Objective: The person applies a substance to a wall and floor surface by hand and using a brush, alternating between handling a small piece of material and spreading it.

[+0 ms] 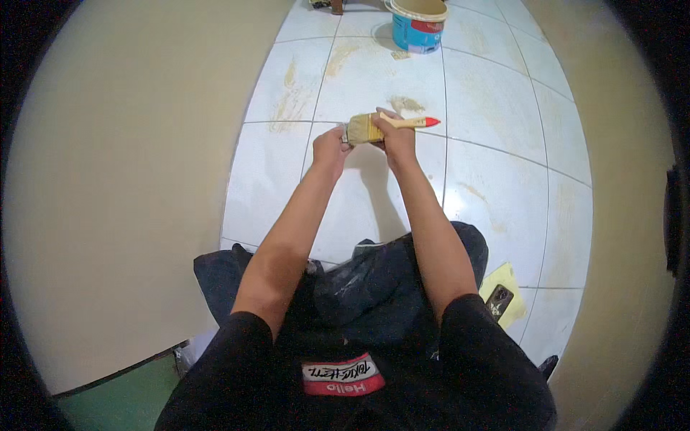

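A wide flat paintbrush (366, 128) is held out level above the tiled floor, its pale bristles to the left and its red-tipped wooden handle to the right. My right hand (399, 144) is closed around it near the base of the handle, with the thumb on top. At the bristle end, my left hand (329, 151) is closed, fingers pinched on a small greyish piece (344, 134) against the bristle tips. What that piece is, I cannot make out. Both forearms reach forward over my bent legs.
A blue bucket (417, 36) with a white rim stands ahead on the white tiles (496, 108), which carry tan smears. Beside my right leg, a dark phone (499, 300) lies on yellow paper (512, 276). Beige walls (144, 179) flank both sides.
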`<state>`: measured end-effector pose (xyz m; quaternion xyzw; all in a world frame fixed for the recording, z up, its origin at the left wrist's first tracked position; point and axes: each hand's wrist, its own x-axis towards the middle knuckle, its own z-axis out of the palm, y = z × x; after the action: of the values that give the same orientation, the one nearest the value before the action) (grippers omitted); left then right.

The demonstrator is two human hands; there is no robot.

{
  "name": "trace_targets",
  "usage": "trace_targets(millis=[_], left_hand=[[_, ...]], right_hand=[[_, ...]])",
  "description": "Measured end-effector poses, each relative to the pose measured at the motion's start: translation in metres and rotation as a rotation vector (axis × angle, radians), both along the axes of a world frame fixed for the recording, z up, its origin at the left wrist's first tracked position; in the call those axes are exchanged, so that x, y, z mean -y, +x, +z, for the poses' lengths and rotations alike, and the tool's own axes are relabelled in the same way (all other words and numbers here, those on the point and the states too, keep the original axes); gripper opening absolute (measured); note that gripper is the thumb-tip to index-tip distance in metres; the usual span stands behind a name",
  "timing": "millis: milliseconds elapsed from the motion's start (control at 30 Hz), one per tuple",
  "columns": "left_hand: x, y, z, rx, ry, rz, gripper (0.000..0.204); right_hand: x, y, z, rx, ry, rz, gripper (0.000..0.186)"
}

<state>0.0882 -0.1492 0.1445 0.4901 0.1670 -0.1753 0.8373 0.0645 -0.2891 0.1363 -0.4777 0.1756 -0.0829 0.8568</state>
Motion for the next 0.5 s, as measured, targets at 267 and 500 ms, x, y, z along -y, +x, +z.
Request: trace_targets(millis=[267,500], left_hand=[[-0.042,0.014,-0.048,0.054,0.197,0.082,0.013],[0.013,0.017,-0.02,0.0,0.08,0.081,0.024]], right_hand=[[-0.034,0.001,0.017,-0.041,-0.006,-0.142,0.041],[-0.012,0.005,-0.002,-0.134,0.111,-0.193,0.038]])
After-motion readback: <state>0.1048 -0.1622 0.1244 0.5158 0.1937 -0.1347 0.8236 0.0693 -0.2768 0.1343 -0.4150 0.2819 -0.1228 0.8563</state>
